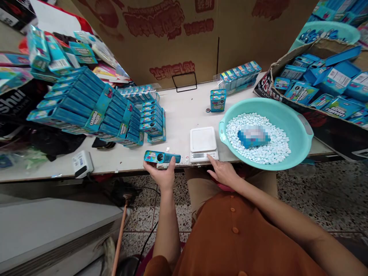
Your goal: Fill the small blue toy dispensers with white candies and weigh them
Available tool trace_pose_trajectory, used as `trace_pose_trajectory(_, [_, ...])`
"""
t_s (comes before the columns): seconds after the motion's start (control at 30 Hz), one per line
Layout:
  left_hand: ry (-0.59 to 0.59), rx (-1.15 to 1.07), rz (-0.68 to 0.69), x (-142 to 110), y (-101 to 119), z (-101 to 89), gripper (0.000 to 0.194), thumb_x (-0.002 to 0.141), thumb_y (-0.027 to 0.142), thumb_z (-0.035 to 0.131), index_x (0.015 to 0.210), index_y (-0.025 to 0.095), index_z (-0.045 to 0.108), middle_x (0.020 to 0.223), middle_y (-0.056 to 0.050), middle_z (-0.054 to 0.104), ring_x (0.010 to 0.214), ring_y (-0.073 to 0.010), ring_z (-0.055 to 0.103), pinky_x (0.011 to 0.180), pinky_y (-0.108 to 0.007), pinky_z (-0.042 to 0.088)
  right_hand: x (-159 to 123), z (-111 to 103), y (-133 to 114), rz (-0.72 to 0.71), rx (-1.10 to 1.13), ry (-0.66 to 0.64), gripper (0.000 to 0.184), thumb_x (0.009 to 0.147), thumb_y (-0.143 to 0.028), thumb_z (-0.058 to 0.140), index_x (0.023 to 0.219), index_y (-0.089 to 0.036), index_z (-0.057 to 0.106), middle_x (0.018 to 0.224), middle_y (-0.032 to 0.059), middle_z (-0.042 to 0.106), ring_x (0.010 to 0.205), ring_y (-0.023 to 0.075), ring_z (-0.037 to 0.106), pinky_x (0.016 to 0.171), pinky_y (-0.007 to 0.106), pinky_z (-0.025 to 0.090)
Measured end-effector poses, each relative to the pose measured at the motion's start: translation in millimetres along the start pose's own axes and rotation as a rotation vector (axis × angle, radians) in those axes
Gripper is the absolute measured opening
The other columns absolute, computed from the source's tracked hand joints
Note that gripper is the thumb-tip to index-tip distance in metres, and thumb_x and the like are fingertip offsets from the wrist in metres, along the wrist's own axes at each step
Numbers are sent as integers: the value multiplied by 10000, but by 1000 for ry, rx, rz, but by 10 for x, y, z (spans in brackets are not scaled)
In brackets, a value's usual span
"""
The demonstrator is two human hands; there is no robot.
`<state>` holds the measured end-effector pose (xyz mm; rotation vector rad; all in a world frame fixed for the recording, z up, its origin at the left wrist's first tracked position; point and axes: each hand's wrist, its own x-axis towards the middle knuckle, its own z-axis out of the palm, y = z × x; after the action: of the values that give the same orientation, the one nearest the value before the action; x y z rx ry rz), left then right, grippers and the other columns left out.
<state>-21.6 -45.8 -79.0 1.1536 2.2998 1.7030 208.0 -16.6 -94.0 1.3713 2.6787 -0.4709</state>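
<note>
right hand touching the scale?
Touching. The head view shows the right hand with its index fingertip on the front panel of the scale, beside the display.

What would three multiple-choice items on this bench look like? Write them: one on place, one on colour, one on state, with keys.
1. Where is the scale?
A. left of the basin
B. inside the basin
C. on the floor

2. What colour is the basin?
A. red
B. turquoise
C. black

3. What is the left hand doing?
A. lying flat and empty
B. holding a blue box
C. scooping candies

Answers: 1 A, it sits beside the rim; 2 B, the wall is turquoise; 3 B, fingers wrap the box while the right hand touches the scale front.
</note>
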Motion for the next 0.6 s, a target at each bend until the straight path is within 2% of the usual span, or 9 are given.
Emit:
trace_pose_trajectory(0.17, [12, 2, 5, 9, 8, 14, 893, 585, 453, 756, 1279, 137, 292, 1249, -167, 460, 1155, -233, 482, 1001, -367, 397, 0, 17, 24, 25, 10, 9, 616, 924, -441, 290, 1440, -157, 111, 1047, 153, 635, 848, 226, 609, 680, 283, 414])
trace_pose_trajectory(0.3, [16, -5, -18, 7, 7, 18, 905, 573, 449, 767, 1284, 137, 302, 1252, -170, 460, 1153, -235, 484, 1009, -368, 386, -6, 82, 92, -6, 20, 108, 560, 924, -435, 310, 1405, -161, 228, 989, 126, 659, 792, 211, 614, 641, 271, 396])
trace_pose_trajectory(0.43, [12, -6, -59, 3, 8, 9, 917, 580, 444, 764, 1305, 140, 290, 1273, -173, 446, 1171, -239, 472, 1023, -371, 368, -61, 189, 201, -77, 77, 244, 370, 919, -401, 363, 1138, -151, 526, 849, 93, 680, 721, 175, 612, 611, 253, 372])
trace_pose_trajectory(0.5, [21, -3, -76, 3, -1, 2, 928, 577, 444, 766, 1310, 138, 287, 1285, -177, 440, 1188, -246, 461, 1032, -374, 362, -111, 252, 257, -98, 104, 328, 310, 912, -381, 393, 1025, -155, 574, 790, 70, 678, 684, 156, 608, 599, 247, 364])
trace_pose_trajectory(0.6, [34, 5, -89, 7, -27, -7, 936, 580, 441, 767, 1321, 143, 279, 1296, -180, 436, 1200, -250, 457, 1029, -370, 372, -185, 337, 335, -98, 114, 408, 278, 903, -366, 425, 994, -157, 585, 751, 44, 672, 629, 132, 597, 584, 244, 359])
